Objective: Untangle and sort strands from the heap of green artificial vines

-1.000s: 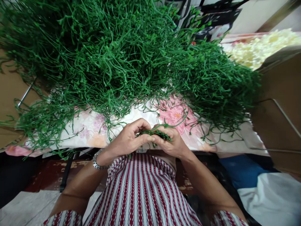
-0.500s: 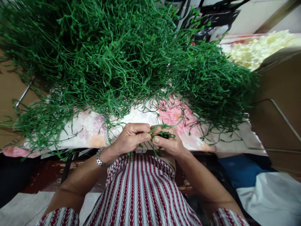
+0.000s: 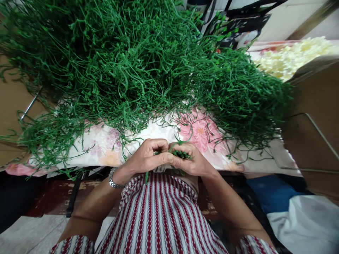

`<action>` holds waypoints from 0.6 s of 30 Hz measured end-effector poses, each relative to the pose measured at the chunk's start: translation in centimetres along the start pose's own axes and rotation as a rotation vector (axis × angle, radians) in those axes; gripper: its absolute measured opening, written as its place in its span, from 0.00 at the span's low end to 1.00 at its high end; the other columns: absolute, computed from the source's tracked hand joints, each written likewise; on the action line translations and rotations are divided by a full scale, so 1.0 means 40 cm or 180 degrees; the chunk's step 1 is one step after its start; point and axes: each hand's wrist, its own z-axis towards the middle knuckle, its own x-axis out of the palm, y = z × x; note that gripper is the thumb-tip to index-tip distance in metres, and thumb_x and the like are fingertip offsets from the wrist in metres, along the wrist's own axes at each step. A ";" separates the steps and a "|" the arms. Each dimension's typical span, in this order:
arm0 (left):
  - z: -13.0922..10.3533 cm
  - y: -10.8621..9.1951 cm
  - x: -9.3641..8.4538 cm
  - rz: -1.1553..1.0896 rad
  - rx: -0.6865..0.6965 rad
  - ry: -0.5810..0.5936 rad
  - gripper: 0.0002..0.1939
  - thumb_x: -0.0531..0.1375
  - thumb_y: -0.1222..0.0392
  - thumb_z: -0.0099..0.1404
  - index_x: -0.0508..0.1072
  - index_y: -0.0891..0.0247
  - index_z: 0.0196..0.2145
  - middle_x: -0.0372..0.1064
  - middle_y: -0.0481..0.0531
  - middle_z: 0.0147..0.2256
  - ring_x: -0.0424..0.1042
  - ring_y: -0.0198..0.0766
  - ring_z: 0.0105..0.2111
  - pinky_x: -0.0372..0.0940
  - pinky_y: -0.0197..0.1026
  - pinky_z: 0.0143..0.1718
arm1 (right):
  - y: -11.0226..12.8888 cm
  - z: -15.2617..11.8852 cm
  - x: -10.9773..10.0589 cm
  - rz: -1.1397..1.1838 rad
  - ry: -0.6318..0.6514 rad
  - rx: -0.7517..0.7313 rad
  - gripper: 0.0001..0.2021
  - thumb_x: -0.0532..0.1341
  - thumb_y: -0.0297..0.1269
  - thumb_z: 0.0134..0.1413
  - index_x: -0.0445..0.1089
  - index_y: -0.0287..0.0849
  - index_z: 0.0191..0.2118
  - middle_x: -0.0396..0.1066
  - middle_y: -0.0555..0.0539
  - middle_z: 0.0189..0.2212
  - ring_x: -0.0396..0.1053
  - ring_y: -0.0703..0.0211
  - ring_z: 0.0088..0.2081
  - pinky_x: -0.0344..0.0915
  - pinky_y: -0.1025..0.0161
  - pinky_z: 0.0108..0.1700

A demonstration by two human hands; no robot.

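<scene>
My left hand (image 3: 152, 155) and my right hand (image 3: 189, 158) meet at the near edge of the table, thumbs touching. In the right hand's curled fingers sits a small bunch of green plastic stems (image 3: 181, 154), its dark tips showing between thumb and forefinger. My left fingers are closed on part of the same stems, and one green end hangs below that hand. The grip itself is partly hidden. Just beyond the hands lies a big heap of loose green artificial stems (image 3: 137, 70), spread over a floral tablecloth (image 3: 156, 130).
Cardboard boxes stand at the right (image 3: 315, 116) and left. Pale yellow artificial flowers (image 3: 299, 56) lie at the back right. A thin metal rod (image 3: 31, 104) rests at the left, and a black bag (image 3: 246, 28) is behind the heap. Blue cloth (image 3: 270, 192) lies at the lower right.
My left thumb has moved right onto the right thumb, and the fingers have drawn closer around the stems. The long stem that stuck out to the right now curves upward, nearer the hands.
</scene>
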 end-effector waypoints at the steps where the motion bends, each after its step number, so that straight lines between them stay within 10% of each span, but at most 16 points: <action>1: 0.002 -0.008 -0.007 0.0252 -0.0018 0.0084 0.17 0.56 0.55 0.60 0.58 0.65 0.19 0.50 0.43 0.19 0.49 0.28 0.21 0.46 0.33 0.22 | 0.006 0.002 -0.007 -0.0150 0.0141 -0.0026 0.10 0.62 0.35 0.51 0.64 0.38 0.23 0.59 0.54 0.18 0.56 0.71 0.22 0.53 0.71 0.25; 6: -0.001 -0.006 -0.003 0.0805 0.0446 -0.0064 0.19 0.52 0.57 0.64 0.52 0.64 0.18 0.44 0.43 0.19 0.46 0.27 0.20 0.44 0.34 0.21 | 0.013 0.007 -0.010 -0.0102 0.0233 -0.0018 0.13 0.61 0.36 0.52 0.61 0.38 0.21 0.55 0.55 0.18 0.52 0.71 0.21 0.50 0.71 0.24; 18: -0.011 0.034 0.083 -0.0576 0.0260 -0.1428 0.19 0.53 0.51 0.64 0.54 0.63 0.21 0.44 0.43 0.20 0.46 0.28 0.21 0.45 0.35 0.22 | -0.051 0.001 0.086 0.1507 -0.1173 0.0092 0.13 0.61 0.40 0.50 0.61 0.40 0.22 0.55 0.54 0.18 0.51 0.69 0.20 0.50 0.67 0.25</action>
